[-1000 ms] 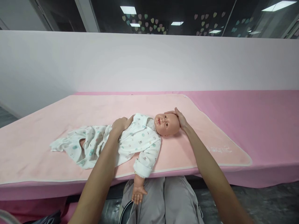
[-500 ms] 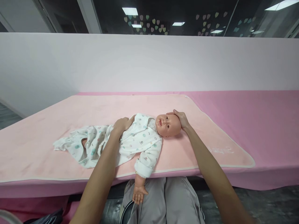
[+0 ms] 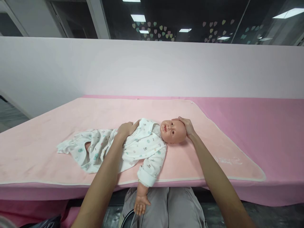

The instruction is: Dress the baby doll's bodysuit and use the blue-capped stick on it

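A baby doll (image 3: 173, 131) lies on its back on a peach mat (image 3: 190, 167), head to the right, face up toward me. It wears a white printed outfit (image 3: 144, 142), and one of its arms hangs over the table's front edge. My left hand (image 3: 127, 129) rests on the doll's belly, thumb spread away from the other fingers. Against the crown of the doll's head lies my right hand (image 3: 187, 126), its fingers stretched over the top side of the head.
Pink cloth (image 3: 273, 136) covers the table under the mat. A white wall (image 3: 152, 69) stands behind it, with dark glass above. My grey trousers (image 3: 166, 205) are below the front edge, and a dark item (image 3: 47, 222) lies at the lower left.
The whole view has shifted, so the table and doll sit slightly lower and further right. Both hands keep their places on the doll.
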The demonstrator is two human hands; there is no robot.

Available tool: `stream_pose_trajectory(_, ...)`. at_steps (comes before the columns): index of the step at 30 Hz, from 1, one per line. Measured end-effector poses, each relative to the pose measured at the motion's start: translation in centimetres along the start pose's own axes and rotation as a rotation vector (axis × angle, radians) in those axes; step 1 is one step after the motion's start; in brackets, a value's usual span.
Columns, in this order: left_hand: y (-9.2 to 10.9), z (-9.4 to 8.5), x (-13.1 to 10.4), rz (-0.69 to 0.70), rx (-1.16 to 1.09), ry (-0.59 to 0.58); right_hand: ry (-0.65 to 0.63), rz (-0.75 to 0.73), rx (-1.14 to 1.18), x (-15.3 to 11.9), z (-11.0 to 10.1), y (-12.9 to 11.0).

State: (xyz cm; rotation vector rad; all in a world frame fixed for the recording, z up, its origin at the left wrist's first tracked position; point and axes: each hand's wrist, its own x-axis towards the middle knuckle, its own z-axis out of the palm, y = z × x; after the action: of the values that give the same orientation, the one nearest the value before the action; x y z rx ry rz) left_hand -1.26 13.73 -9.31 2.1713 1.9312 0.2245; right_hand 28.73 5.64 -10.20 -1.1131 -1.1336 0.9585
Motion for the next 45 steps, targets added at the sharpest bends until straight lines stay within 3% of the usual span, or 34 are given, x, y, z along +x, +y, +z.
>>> stream_pose_trajectory(14,0.0,-0.1,-0.2,0.011,0.016,-0.009,0.089,-0.083,0.023,0.5,0.0,0.5)
stream_pose_trajectory(29,0.0,-0.1,-0.2,0.009,-0.015,-0.004,0.013,-0.031,0.017,0.0,0.1,0.0)
stream_pose_trajectory(37,-0.6,0.7,0.1,0.006,-0.217,0.144,0.063,-0.068,0.017,0.2,0.2,0.2)
stream_pose_trajectory(39,-0.6,0.8,0.1,0.063,-0.396,0.244,0.097,-0.037,0.024,0.0,0.4,-0.1)
stream_pose_trajectory(42,0.1,0.4,-0.4,0.269,-0.758,0.378,0.154,-0.004,0.042,-0.3,0.7,-0.5)
stream_pose_trajectory(43,0.4,0.2,-0.8,0.36,-0.855,0.342,0.174,0.0,0.043,-0.3,0.7,-0.5)
stream_pose_trajectory(45,1.3,-0.3,-1.6,0.567,-0.914,0.112,0.216,0.004,0.041,-0.2,0.8,-0.4)
